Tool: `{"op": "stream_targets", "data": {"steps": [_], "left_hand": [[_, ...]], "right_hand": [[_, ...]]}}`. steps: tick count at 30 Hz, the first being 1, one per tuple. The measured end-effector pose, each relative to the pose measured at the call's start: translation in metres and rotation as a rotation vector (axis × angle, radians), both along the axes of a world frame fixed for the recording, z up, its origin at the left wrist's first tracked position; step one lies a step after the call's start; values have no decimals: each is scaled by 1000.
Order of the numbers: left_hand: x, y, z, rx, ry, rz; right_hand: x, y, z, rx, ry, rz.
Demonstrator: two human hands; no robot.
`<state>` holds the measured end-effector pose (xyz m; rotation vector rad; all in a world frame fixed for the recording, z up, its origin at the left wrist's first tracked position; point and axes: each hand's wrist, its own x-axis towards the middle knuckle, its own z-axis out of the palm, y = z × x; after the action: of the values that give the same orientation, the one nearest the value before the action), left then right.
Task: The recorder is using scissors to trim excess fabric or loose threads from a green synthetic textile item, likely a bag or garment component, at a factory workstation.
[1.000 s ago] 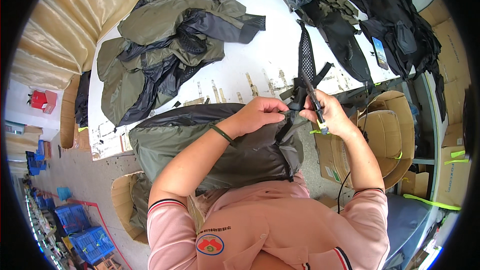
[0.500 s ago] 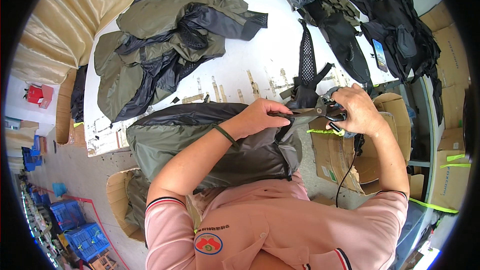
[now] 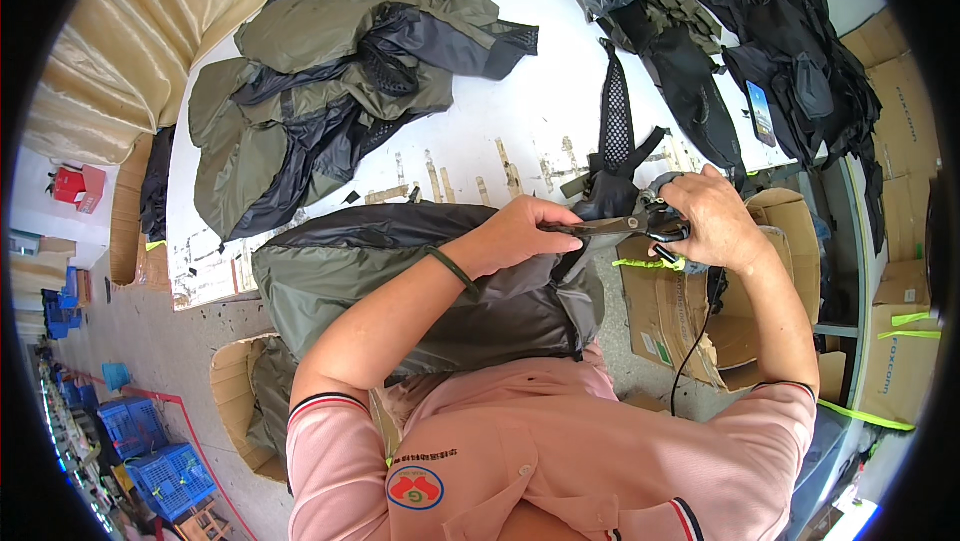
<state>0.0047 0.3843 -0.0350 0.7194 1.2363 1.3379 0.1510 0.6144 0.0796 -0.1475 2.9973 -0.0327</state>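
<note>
My right hand [image 3: 712, 221] grips a pair of scissors [image 3: 630, 226] with dark handles, its blades pointing left. Their tips reach the pinched thumb and fingers of my left hand [image 3: 518, 234]. Between those fingers is an edge of a dark olive and black fabric bag [image 3: 430, 291], which lies across my lap against the table edge. Blades and fingers hide the exact spot where the fabric is held. Just beyond the scissors lies a black mesh strap [image 3: 615, 121], running back onto the table. A thin black cord [image 3: 690, 356] hangs below my right hand.
Olive and black fabric pieces [image 3: 330, 91] are heaped on the white table [image 3: 500, 126]. A black pile [image 3: 790, 51] and a phone [image 3: 760, 113] lie at the far right. Cardboard boxes stand below, one at right [image 3: 660, 316], one at left [image 3: 228, 401].
The scissor handles have drawn slightly closer together in my right hand. My left hand keeps its pinch in nearly the same place.
</note>
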Motion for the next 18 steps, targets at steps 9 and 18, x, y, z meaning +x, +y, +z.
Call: {"op": "stream_targets", "data": {"steps": [9,18], "left_hand": [[1,-1,2,4,-35,18],[1,0,-1,-2,-44,8]], "right_hand": [[1,1,-2,-7,-64,-38],[2,3,-11,-109,75,31]]}}
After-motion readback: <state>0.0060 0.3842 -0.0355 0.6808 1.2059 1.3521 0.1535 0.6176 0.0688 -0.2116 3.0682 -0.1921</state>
